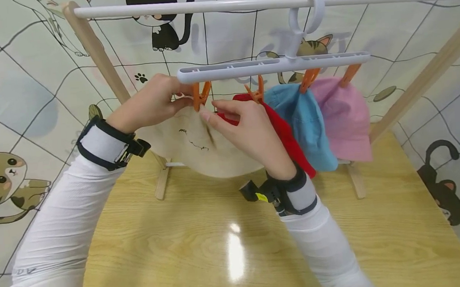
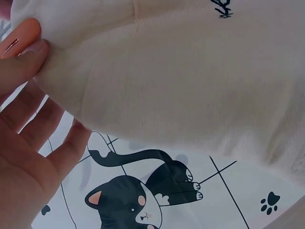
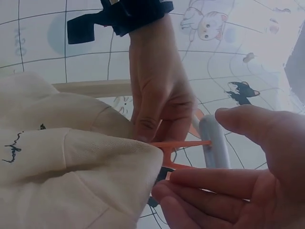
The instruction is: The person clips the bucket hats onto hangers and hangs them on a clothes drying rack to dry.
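Note:
A beige hat with dark stitched lettering hangs at the left end of a pale grey clip hanger. The orange clip there meets the hat's gathered edge. My left hand pinches that edge right beside the clip; in the left wrist view its thumb overlaps the clip and cloth. On the clip's other side is my right hand, thumb and fingers apart in the right wrist view, with nothing gripped between them. Its fingertips are close to the hat and clip.
Red, blue and pink hats hang along the same hanger from orange clips. A white rail on wooden posts carries the hanger above a wooden table. A cat-print sheet surrounds it.

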Demonstrator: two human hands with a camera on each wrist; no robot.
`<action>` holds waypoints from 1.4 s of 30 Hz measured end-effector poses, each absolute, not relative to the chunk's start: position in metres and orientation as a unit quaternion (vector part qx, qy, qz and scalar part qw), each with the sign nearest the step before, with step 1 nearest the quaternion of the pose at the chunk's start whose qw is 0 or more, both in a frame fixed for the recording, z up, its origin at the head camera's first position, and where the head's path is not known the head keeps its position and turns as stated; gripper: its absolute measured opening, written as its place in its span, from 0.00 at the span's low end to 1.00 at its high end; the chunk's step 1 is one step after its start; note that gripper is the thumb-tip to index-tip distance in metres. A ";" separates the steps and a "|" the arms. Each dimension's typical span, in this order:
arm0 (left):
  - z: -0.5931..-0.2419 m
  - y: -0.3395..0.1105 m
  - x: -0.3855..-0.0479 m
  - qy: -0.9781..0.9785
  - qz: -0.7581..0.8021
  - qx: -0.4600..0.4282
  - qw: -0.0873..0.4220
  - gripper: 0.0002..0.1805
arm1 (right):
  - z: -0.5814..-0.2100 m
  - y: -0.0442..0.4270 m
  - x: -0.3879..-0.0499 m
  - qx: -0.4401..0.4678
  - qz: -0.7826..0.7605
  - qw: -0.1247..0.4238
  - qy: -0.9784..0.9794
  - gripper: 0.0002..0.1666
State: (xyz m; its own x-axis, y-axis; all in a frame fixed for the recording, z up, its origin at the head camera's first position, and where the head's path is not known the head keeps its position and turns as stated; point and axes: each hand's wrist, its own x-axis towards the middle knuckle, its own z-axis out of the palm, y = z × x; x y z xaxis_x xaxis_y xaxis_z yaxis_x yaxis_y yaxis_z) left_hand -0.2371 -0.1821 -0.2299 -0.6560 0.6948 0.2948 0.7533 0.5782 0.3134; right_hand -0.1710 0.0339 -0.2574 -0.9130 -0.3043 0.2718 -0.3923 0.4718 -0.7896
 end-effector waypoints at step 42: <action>-0.252 -0.207 -0.284 -0.914 -0.213 -0.333 0.093 0.08 | -0.300 0.069 -0.124 0.207 0.542 0.044 -0.813 0.20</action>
